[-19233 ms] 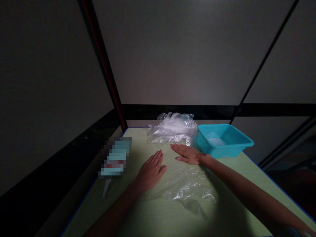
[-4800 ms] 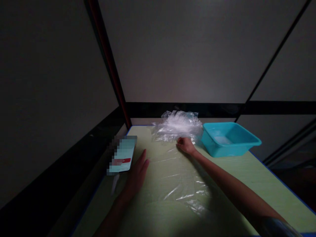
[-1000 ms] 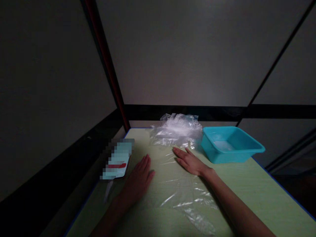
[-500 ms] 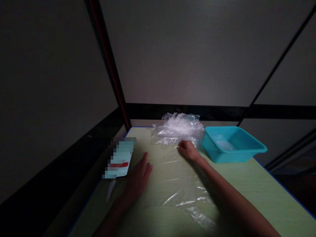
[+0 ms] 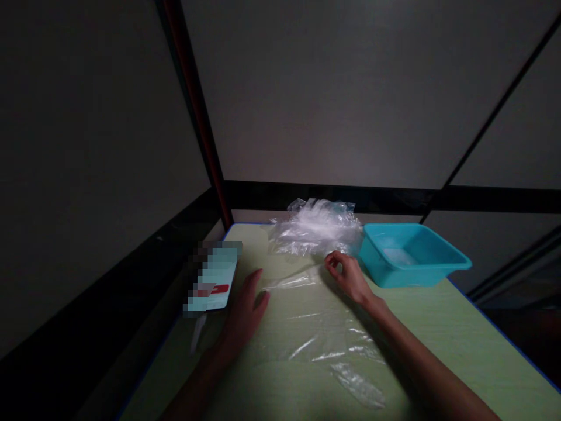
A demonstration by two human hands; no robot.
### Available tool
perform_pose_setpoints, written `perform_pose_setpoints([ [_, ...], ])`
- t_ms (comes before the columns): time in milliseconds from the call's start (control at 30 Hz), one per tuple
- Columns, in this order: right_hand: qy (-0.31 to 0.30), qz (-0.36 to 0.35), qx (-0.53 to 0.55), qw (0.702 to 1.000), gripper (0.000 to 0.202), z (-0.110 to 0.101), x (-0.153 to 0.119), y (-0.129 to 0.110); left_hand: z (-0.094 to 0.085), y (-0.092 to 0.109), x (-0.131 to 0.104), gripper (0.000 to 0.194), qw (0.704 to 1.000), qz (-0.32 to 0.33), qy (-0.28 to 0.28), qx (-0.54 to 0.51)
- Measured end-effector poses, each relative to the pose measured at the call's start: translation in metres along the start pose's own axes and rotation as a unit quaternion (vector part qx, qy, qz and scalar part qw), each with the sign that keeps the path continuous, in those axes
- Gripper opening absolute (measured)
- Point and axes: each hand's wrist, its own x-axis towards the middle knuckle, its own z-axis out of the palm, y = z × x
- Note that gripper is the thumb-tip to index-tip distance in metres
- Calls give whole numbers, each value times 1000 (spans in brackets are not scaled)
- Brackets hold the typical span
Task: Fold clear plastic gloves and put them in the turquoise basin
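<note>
A clear plastic bag (image 5: 315, 327) lies spread on the pale green tabletop between my hands, with creases and shiny streaks across it. My right hand (image 5: 348, 275) is closed at its far right corner, thumb and forefinger pinched together, and the far edge of the film is drawn into a fold toward those fingers. At the near right, part of the film bunches into a crumpled tail. On the other side my left hand (image 5: 245, 307) rests beside the bag's left edge, thumb apart from the stretched fingers, holding nothing.
Behind the bag sits a heap of crumpled clear plastic bags (image 5: 315, 228). A turquoise plastic basin (image 5: 412, 275) stands at the right, something whitish inside. At the left edge lies a phone-like device (image 5: 219, 280), partly pixelated. Walls border the table (image 5: 473, 345) behind and left.
My right hand has moved slightly right, its fingers now curled in a clearer pinch. The bag's far edge has gathered into a bright fold. My left hand stays nearly in place.
</note>
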Motion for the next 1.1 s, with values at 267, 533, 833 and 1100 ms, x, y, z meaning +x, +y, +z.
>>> perform_pose_setpoints([
  [267,-42,-87,-92,991,14,-17,-24,-5,0,-2,-1,38,998,63,13,17],
  [533,-152,-133,-131,970,15,-29,-31,-14,-4,1,-1,31,997,73,-11,35],
  [833,-212,-135,-121,960,14,-39,-36,-20,-6,5,-1,26,996,80,-15,22],
  [1100,-239,-140,-119,954,8,-42,-40,-27,-7,5,-4,44,993,104,-27,45],
])
